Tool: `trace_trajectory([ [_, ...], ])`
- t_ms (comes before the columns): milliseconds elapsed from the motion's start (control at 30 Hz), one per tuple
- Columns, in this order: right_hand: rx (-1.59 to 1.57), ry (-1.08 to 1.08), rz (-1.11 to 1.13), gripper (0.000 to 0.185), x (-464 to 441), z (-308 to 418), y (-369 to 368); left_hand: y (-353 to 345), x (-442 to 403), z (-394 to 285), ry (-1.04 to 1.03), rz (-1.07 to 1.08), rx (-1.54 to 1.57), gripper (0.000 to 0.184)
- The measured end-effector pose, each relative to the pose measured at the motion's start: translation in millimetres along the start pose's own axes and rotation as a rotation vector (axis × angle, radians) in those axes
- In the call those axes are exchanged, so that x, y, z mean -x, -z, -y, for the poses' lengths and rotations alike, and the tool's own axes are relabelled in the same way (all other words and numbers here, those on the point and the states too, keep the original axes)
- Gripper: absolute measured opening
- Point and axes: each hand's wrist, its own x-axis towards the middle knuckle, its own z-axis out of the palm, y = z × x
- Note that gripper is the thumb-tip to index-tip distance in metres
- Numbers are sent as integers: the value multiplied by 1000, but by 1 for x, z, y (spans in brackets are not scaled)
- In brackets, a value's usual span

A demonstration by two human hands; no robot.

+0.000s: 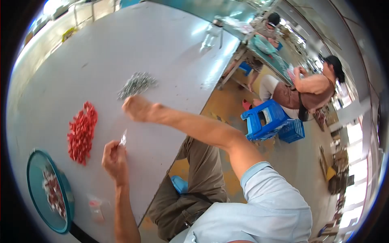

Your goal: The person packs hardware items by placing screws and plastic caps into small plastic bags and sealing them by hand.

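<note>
My left hand [115,158] is closed over the grey-white table [162,52], its fingertips pinching a small clear plastic bag [123,137]. My right hand [138,108] reaches across to the near edge of a pile of small grey metal pieces [137,83]; its fingertips are blurred and hidden, so what they touch cannot be made out. A pile of small red pieces [82,133] lies on the table, left of both hands. At the lower left stands a teal basin [69,198] with many small red and silvery packets [53,190] inside.
A clear bag with something reddish [96,208] lies near the basin. A clear bottle [210,37] rests at the table's far right. Beyond the edge are a blue stool [265,119], a blue crate [291,131] and two seated people [316,87] at another table.
</note>
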Motion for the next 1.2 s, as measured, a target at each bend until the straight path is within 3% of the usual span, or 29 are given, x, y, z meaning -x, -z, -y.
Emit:
trace_trajectory([
  [33,118,140,-134,14,0,-1,-26,0,-1,-1,-26,27,12,8],
  [100,-4,82,178,19,1,23,84,2,-1,-1,-29,-1,-22,7],
  [200,-233,42,239,22,-10,29,100,4,0,1,-80,-2,-49,7],
  [300,-154,29,262,23,-12,34,112,4,1,-3,-52,-22,-80,10],
  [433,-292,43,211,19,-8,27,112,13,-4,8,-107,-59,-151,10],
  [467,-241,-9,341,21,-11,28,114,12,-6,5,-86,-72,-191,10],
  [500,-301,-29,296,17,-12,22,92,13,-9,14,-167,-128,-243,9],
  [533,-420,-45,108,17,-8,16,62,14,-9,10,-163,-139,-244,11],
  [567,-543,-46,-5,15,1,14,76,14,-11,7,-139,-142,-239,10],
  [600,-569,-89,-31,14,4,14,86,16,-11,6,-114,-143,-224,9],
  [733,-1444,-507,-53,9,23,38,124,22,-10,-6,-22,-192,-163,8],
  [767,-1445,-489,-28,9,25,47,123,21,-12,-9,-3,-168,-136,8],
  [833,-1842,-560,-178,7,35,63,120,21,-15,-12,11,-175,-148,7],
  [967,-2014,-576,-185,6,39,93,115,26,-15,-15,-5,-129,-208,8],
  [1200,-1736,-426,-374,7,24,119,116,34,-16,-24,57,-78,-205,8],
])
